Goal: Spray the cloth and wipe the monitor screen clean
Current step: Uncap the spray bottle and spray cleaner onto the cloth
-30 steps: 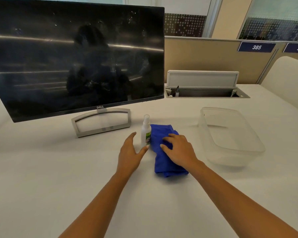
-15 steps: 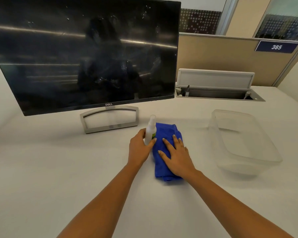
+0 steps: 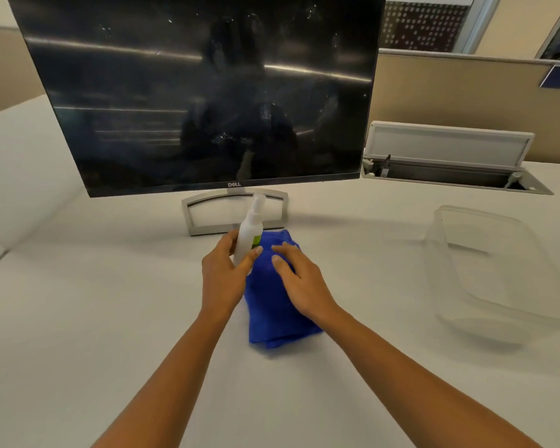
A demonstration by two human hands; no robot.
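A dark monitor point(image 3: 204, 92) with smears and specks on its screen stands on a silver stand point(image 3: 194, 218) at the back of the white table. In front of it my left hand point(image 3: 223, 276) grips a small white spray bottle point(image 3: 249, 231) with a green label, tilted with its clear cap toward the screen. A folded blue cloth point(image 3: 272, 305) lies flat on the table just right of the bottle. My right hand point(image 3: 301, 282) rests on the cloth with fingers spread, pressing it down.
A clear plastic tub point(image 3: 498, 273) sits on the table to the right. An open cable hatch point(image 3: 450, 160) with a raised white lid lies behind it, against a beige partition point(image 3: 459, 98). A white table point(image 3: 78, 318) surface spreads left and toward me.
My left hand closed around the spray bottle and lifted and tilted it. My right hand stayed on the cloth. The camera moved closer to the monitor.
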